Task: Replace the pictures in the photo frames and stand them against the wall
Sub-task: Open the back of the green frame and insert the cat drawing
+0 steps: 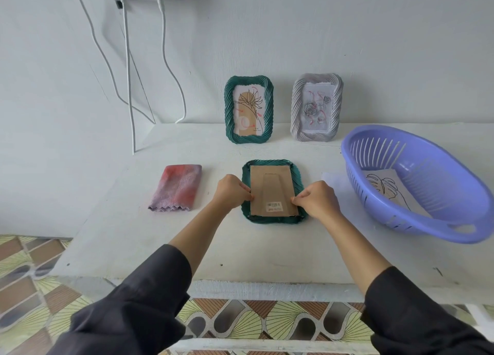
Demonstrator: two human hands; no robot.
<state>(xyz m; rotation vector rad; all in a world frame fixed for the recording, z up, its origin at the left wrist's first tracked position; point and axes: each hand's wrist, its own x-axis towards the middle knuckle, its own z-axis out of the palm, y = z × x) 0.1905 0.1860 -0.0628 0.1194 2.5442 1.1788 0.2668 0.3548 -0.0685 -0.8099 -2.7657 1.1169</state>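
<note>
Face-down frame (pixel 273 165): dark green, ribbed, lying flat on the white table (pixel 240 253) with its back up; every place below is given from this frame.
Backing board (pixel 272 189): brown card filling the frame's back, with a stand flap down its middle and a barcode sticker near the edge closest to the person; the picture under it is hidden.
Corner clips: small dark tabs show at the corners; whether they are turned shut is too small to tell.
Left hand (pixel 232 191): at the frame's left edge, fingers curled, fingertips pinching at the board's left side; what they hold exactly is hidden by the knuckles.
Right hand (pixel 318 200): at the frame's right edge, curled the same way, fingertips pressed on the board's right side.
Sleeves: dark, cut off by the bottom edge.
Green standing frame (pixel 249 109): beyond the face-down frame, upright against the wall, showing a line-drawn flower.
Grey standing frame (pixel 316 108): beyond and to the right, upright against the wall; its pale rose picture is hard to make out.
Cloth (pixel 176 187): folded, pink and lilac, to the left, apart from the frame.
Basket (pixel 395 141): lilac, slotted, to the right, cut off by the picture's edge.
Leaf drawing (pixel 385 185): a sheet inside the basket, partly hidden by its wall.
Loose sheet (pixel 334 179): white, between frame and basket, barely distinct from the table.
</note>
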